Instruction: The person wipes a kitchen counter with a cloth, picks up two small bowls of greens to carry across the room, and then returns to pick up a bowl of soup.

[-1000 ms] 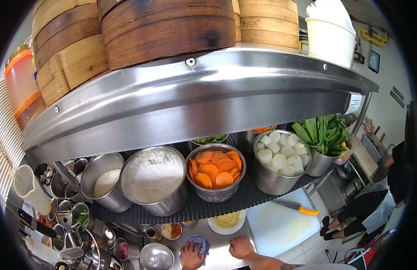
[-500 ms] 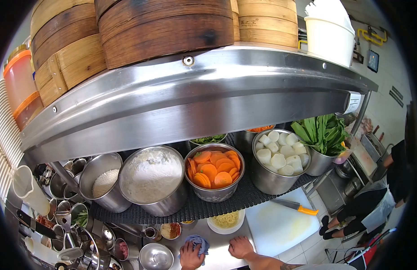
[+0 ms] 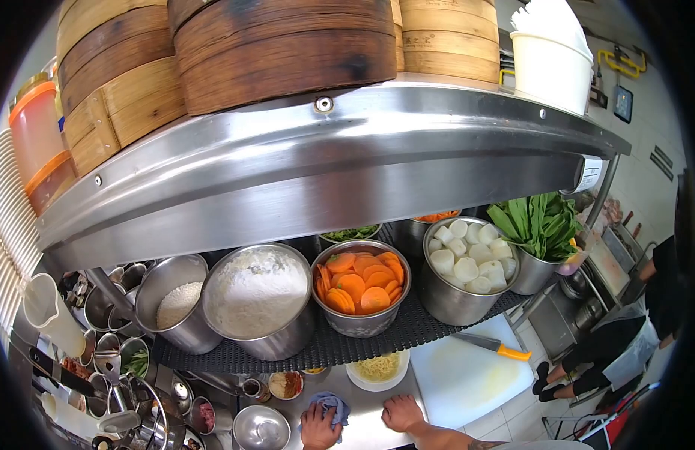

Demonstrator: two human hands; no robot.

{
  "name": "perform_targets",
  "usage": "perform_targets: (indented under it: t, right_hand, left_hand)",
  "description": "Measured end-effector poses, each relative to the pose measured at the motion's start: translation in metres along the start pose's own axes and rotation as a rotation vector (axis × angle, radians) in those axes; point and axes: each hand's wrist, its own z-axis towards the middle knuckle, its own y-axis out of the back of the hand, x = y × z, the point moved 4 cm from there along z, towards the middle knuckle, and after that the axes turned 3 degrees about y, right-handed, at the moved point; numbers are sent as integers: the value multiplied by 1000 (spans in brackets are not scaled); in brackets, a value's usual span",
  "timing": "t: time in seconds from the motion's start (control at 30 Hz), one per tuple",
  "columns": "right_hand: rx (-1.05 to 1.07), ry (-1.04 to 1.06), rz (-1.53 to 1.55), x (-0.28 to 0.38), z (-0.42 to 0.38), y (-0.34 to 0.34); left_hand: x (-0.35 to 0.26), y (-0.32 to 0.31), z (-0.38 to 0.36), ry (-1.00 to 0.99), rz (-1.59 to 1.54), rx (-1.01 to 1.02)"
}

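In the head view, my left hand rests on the steel counter against a crumpled blue cloth, fingers bent over its near edge. My right hand leans on the counter with fingers slightly curled and apart, nothing in it. Beyond it stands a white bowl of noodles. A white cutting board lies to the right, with an orange-handled knife along its far edge. Left of my left hand sits a metal bowl, and small seasoning containers are behind it.
A raised black rack holds metal pots of white powder, carrot slices, white radish chunks and leafy greens. Above runs a steel shelf with bamboo steamers. A person stands far right.
Both hands and the cloth stay in place. The view has shifted very slightly, so the shelf and pots appear a little further right.
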Motion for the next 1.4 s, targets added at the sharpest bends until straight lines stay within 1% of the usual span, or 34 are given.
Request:
perform_targets:
  t: [0.27, 0.87, 1.23, 1.4]
  right_hand:
    - [-22, 5, 3, -2, 0, -4]
    - [26, -8, -3, 1, 0, 4]
    - [-41, 16, 10, 1, -1, 3]
    - [-25, 11, 4, 1, -1, 2]
  left_hand:
    - [-1, 1, 0, -2, 13, 1]
    - [-1, 0, 1, 16, 22, 48]
    - [-4, 8, 2, 1, -6, -3]
    - [-5, 10, 3, -4, -24, -6]
